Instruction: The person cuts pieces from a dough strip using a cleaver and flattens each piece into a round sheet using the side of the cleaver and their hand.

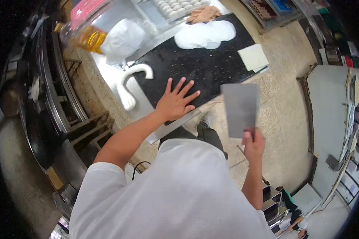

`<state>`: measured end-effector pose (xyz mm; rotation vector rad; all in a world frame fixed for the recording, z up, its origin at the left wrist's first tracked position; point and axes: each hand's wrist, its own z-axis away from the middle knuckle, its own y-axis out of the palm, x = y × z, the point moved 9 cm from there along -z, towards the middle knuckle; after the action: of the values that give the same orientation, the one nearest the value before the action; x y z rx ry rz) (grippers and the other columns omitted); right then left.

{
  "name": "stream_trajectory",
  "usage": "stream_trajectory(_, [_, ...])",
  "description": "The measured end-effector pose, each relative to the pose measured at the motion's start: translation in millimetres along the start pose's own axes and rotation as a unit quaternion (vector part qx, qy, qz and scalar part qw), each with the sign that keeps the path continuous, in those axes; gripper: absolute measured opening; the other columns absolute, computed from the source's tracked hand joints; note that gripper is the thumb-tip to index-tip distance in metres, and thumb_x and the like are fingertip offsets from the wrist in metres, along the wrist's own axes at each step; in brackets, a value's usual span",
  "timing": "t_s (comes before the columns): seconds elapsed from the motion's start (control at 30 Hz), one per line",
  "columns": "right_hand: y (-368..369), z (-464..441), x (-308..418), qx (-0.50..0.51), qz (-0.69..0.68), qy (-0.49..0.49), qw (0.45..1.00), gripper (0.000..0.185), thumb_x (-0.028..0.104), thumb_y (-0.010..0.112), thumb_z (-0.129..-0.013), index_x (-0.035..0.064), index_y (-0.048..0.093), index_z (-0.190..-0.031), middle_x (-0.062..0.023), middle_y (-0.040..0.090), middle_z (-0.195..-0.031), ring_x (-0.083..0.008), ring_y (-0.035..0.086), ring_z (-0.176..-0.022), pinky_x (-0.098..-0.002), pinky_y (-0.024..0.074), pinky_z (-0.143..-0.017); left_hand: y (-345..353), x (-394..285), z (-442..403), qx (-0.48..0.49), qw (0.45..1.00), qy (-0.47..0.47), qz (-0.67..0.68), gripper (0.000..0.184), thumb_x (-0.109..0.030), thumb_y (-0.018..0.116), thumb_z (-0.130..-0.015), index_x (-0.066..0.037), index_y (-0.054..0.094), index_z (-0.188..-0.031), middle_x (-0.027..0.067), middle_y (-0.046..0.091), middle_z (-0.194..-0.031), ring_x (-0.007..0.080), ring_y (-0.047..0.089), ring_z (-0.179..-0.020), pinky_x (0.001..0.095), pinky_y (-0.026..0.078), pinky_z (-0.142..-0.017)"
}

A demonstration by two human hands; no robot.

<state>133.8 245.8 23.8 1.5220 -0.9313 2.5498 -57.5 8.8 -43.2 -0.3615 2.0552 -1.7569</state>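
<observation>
My left hand [176, 98] lies flat, fingers spread, on the near edge of a black speckled slab [187, 67]. Off to the right, my right hand [253, 144] grips a broad, grey, flat-bladed cleaver [241, 108], slightly blurred, held in the air beyond the slab's edge. A curved strip of white dough [127, 84] rests on the slab's left edge and the metal table beside it. Several thin white dough rounds [205, 35] overlap at the slab's far side. A folded pale cloth [253, 57] sits on its right corner.
Beyond the slab are a crumpled brown cloth [203, 14] and a tray of dough balls [180, 6]. An oil bottle [89, 38], a white plastic bag [123, 38] and a pink container [85, 12] stand at the far left. A cooking range [48, 91] runs along the left.
</observation>
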Motion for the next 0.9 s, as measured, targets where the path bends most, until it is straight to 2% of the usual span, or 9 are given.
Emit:
stream_trajectory(0.07, [-27.0, -36.3, 20.6, -0.096, -0.132, -0.116, 0.980, 0.027, 0.028, 0.063, -0.102, 0.0014, 0.063, -0.098, -0.0017, 0.061, -0.075, -0.0075, 0.058, -0.065, -0.0259, 0.0468, -0.058, 28.0, -1.1, -30.4, 0.113, 0.991, -0.015, 0.074, 0.064, -0.061, 0.044, -0.101, -0.031, 0.040, -0.157, 0.0097, 0.019, -0.170, 0.0409, 0.013, -0.156, 0.0706, 0.006, -0.121])
stream_trajectory(0.13, [-26.2, -96.3, 9.2, -0.152, -0.226, -0.119, 0.955, 0.029, 0.030, 0.060, -0.104, 0.0016, 0.062, -0.101, -0.0035, 0.061, -0.078, -0.0105, 0.059, -0.063, -0.0278, 0.0462, -0.056, 27.0, -5.0, -55.3, 0.102, 0.993, 0.000, 0.067, 0.065, -0.062, 0.043, -0.101, -0.030, 0.041, -0.157, 0.0097, 0.022, -0.169, 0.0403, 0.015, -0.156, 0.0693, 0.007, -0.121])
stream_trajectory(0.2, [2.4, -167.7, -31.4, -0.132, -0.251, -0.042, 0.958, 0.027, 0.031, 0.057, -0.105, 0.0039, 0.058, -0.102, -0.0042, 0.058, -0.075, -0.0132, 0.057, -0.059, -0.0290, 0.0465, -0.054, 29.7, -11.9, -65.0, 0.094, 0.994, 0.017, 0.061, 0.066, -0.063, 0.042, -0.101, -0.029, 0.042, -0.157, 0.0098, 0.025, -0.168, 0.0397, 0.017, -0.156, 0.0680, 0.008, -0.122])
stream_trajectory(0.27, [41.4, -187.3, -67.0, -0.058, -0.311, 0.215, 0.924, 0.026, 0.031, 0.054, -0.105, 0.0063, 0.054, -0.099, -0.0043, 0.055, -0.071, -0.0146, 0.053, -0.052, -0.0294, 0.0455, -0.050, 32.1, -7.1, -71.7, 0.096, 0.994, 0.005, 0.052, 0.069, -0.064, 0.043, -0.100, -0.027, 0.040, -0.158, 0.0093, 0.028, -0.167, 0.0373, 0.019, -0.156, 0.0652, 0.008, -0.123])
stream_trajectory(0.33, [45.0, -178.7, -63.3, -0.051, -0.329, 0.205, 0.920, 0.026, 0.032, 0.055, -0.105, 0.0081, 0.050, -0.096, -0.0049, 0.053, -0.068, -0.0145, 0.050, -0.048, -0.0297, 0.0447, -0.046, 30.9, -2.5, -76.0, 0.089, 0.995, 0.008, 0.045, 0.071, -0.065, 0.044, -0.099, -0.026, 0.038, -0.159, 0.0091, 0.030, -0.167, 0.0359, 0.020, -0.156, 0.0629, 0.008, -0.124])
stream_trajectory(0.47, [67.1, -98.5, -54.5, 0.085, -0.061, 0.184, 0.977, 0.032, 0.036, 0.059, -0.103, 0.0045, 0.059, -0.102, -0.0084, 0.060, -0.069, -0.0198, 0.059, -0.055, -0.0362, 0.0482, -0.052, 23.1, 8.3, -74.6, 0.065, 0.979, -0.050, 0.186, 0.072, -0.062, 0.049, -0.099, -0.026, 0.036, -0.159, 0.0105, 0.028, -0.167, 0.0370, 0.019, -0.156, 0.0620, 0.007, -0.124])
stream_trajectory(0.6, [162.8, -35.1, -45.9, 0.260, 0.105, 0.023, 0.960, 0.047, 0.046, 0.067, -0.094, -0.0002, 0.068, -0.101, -0.0254, 0.072, -0.095, -0.0452, 0.069, -0.096, -0.0512, 0.0523, -0.085, 16.5, -22.7, -47.1, 0.073, 0.979, 0.133, 0.136, 0.069, -0.062, 0.053, -0.096, -0.028, 0.044, -0.156, 0.0103, 0.033, -0.165, 0.0359, 0.022, -0.155, 0.0619, 0.008, -0.124])
stream_trajectory(0.73, [178.5, -63.3, -47.1, 0.253, 0.113, 0.043, 0.960, 0.050, 0.049, 0.069, -0.091, -0.0013, 0.071, -0.099, -0.0277, 0.071, -0.097, -0.0465, 0.069, -0.095, -0.0515, 0.0527, -0.084, 32.4, -13.0, -57.7, 0.150, 0.966, 0.173, 0.117, 0.070, -0.064, 0.053, -0.094, -0.029, 0.046, -0.154, 0.0090, 0.036, -0.164, 0.0351, 0.028, -0.153, 0.0629, 0.012, -0.124])
stream_trajectory(0.9, [142.8, -114.4, -22.6, 0.191, 0.198, 0.073, 0.959, 0.056, 0.051, 0.069, -0.090, -0.0046, 0.070, -0.101, -0.0279, 0.072, -0.097, -0.0471, 0.069, -0.096, -0.0500, 0.0529, -0.088, 29.1, 5.8, -122.6, 0.056, 0.980, 0.165, 0.091, 0.075, -0.069, 0.048, -0.094, -0.027, 0.043, -0.156, 0.0110, 0.032, -0.166, 0.0369, 0.025, -0.154, 0.0636, 0.013, -0.123])
